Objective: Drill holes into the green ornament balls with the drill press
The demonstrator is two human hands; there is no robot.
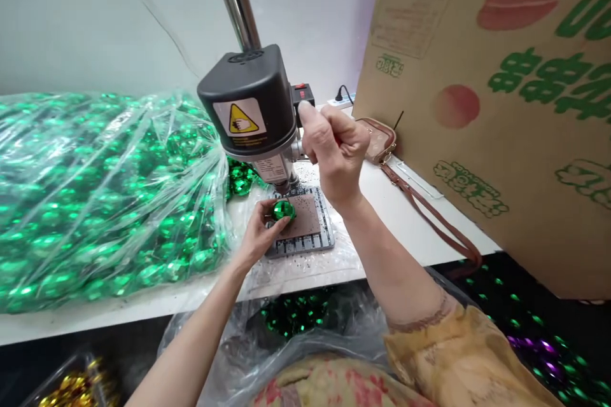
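My left hand (260,229) pinches a shiny green faceted ball (284,209) between thumb and fingers. The ball rests on a tan board (305,219) over the slotted grey base plate (305,243) of a small black drill press (248,92). Just above the ball is the press's chuck (282,187); whether it touches the ball I cannot tell. My right hand (337,152) is closed in a fist at the press's right side, around its feed handle, most of which the fingers hide. Dark specks lie scattered over the base plate.
A clear plastic bag (109,197) full of green balls fills the left of the white table (248,289). A large cardboard box (496,140) stands at right, beside a small strapped purse (379,140). Below the table edge sit green balls (298,315) in plastic and gold ones (76,388).
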